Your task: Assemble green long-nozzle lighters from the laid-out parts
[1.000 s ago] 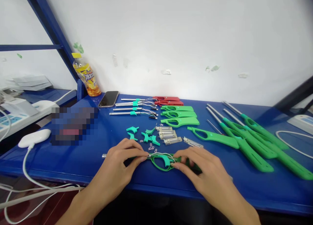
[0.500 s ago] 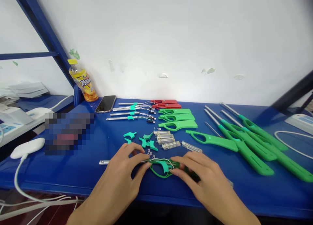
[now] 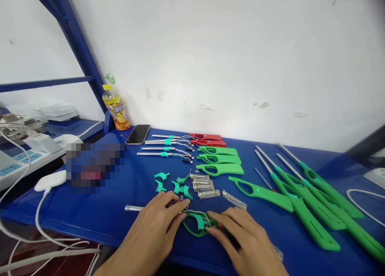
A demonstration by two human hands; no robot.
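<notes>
Low in the middle lies a half-open green lighter shell (image 3: 195, 233), its trigger loop facing me. A teal trigger (image 3: 199, 222) and a thin white wire (image 3: 197, 212) sit in it. My left hand (image 3: 158, 228) pinches the shell's front end, where a silver tube (image 3: 134, 208) sticks out to the left. With thumb and fingertips my right hand (image 3: 245, 238) grips the handle end beside the trigger; most of the handle is hidden under it. Loose teal triggers (image 3: 176, 186) and clear fuel tanks (image 3: 203, 184) lie just beyond my hands.
Wired silver tubes (image 3: 155, 154), red shells (image 3: 207, 143) and green shells (image 3: 221, 169) lie farther back. Several long green lighters (image 3: 313, 216) and a screwdriver (image 3: 264, 178) are on the right. A phone (image 3: 138, 134), a drink bottle (image 3: 117, 109) and a white cable (image 3: 37, 206) are left.
The view has tilted and turned slightly left, so the bench sits lower in it. Both hands keep their hold on the lighter shell, with only small finger shifts.
</notes>
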